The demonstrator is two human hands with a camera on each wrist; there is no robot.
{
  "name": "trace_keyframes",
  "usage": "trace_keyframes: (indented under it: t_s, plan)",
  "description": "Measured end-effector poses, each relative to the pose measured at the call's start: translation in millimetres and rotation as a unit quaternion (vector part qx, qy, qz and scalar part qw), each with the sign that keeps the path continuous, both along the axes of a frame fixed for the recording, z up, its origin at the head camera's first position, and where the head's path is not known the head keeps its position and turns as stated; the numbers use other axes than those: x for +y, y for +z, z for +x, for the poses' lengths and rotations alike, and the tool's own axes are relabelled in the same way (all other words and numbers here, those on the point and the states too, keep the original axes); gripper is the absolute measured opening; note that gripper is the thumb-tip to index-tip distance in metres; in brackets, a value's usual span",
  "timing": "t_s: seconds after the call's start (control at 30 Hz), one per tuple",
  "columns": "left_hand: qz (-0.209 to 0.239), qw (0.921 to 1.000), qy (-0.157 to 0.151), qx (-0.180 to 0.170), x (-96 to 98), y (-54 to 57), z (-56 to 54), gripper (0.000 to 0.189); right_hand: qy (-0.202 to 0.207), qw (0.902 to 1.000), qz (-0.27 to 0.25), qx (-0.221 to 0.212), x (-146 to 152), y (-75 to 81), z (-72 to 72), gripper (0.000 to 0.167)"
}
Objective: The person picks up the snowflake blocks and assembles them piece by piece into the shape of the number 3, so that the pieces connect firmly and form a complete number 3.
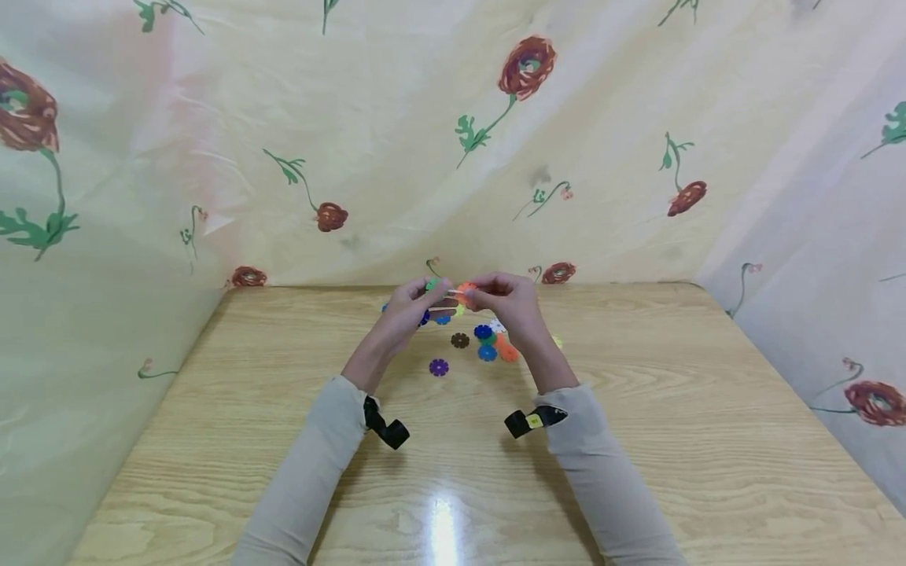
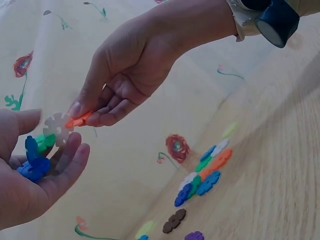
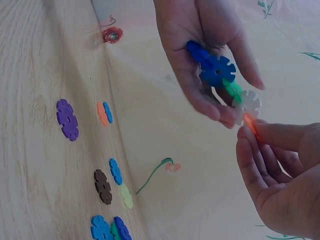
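Note:
My left hand [image 1: 403,318] holds a short chain of plastic snowflake discs in its bent fingers, above the far part of the table. Two blue discs [image 3: 218,71], a green disc [image 3: 232,90] and a whitish disc [image 3: 248,104] make up the chain, the blue ones lying against the palm. From the other side, my right hand [image 1: 515,310] pinches an orange disc [image 2: 79,120] between thumb and fingers. Its edge meets the rim of the whitish disc; whether the slots are interlocked I cannot tell.
Loose discs lie on the wooden table [image 1: 637,424] below the hands: a purple one [image 1: 439,367], a brown one [image 1: 460,340], and a cluster with blue [image 1: 487,353] and orange [image 1: 508,352] discs. Flowered cloth [image 1: 396,141] hangs behind the table and at its sides.

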State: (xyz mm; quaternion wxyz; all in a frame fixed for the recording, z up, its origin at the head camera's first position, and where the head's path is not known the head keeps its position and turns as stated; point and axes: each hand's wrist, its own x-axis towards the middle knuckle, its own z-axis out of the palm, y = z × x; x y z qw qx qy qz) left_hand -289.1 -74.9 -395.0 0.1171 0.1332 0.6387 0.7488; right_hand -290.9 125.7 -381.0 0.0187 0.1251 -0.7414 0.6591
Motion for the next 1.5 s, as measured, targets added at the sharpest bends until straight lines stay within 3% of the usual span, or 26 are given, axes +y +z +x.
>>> trace_keyframes:
  t_s: [0.13,0.43,0.67,0.9,1.1,1.3,1.5]
  plan:
    - [0.008,0.9995,-0.031,-0.005,-0.6,0.4,0.5,0.045,-0.014,0.9999,-0.003,-0.010,0.5,2.3,-0.4,0.023]
    - [0.008,0.9966,-0.081,-0.010,-6.9,5.5,2.4,0.036,-0.004,0.9999,-0.005,-0.015,-0.2,7.2,-0.3,0.023]
    - [-0.046,0.9971,-0.061,-0.005,-3.1,4.3,0.9,0.019,0.004,0.9998,-0.001,-0.020,-3.2,7.1,1.1,0.020]
    - [-0.025,0.9986,-0.046,-0.013,-0.9,4.0,-1.0,0.020,0.012,0.9998,0.011,-0.015,-2.9,4.2,-0.2,0.022]
    - [-0.018,0.9986,-0.043,-0.022,-7.8,4.7,-3.6,0.015,0.057,0.9964,0.060,-0.021,-0.7,3.4,-0.9,0.025]
    - [-0.008,0.9993,-0.032,-0.020,-15.7,6.1,-4.0,0.013,0.127,0.9796,0.143,-0.061,3.0,-6.4,0.9,0.031]
    - [-0.014,0.9995,-0.022,-0.019,-18.5,7.9,-3.3,0.010,0.217,0.9415,0.252,-0.056,0.0,-20.9,1.0,0.031]
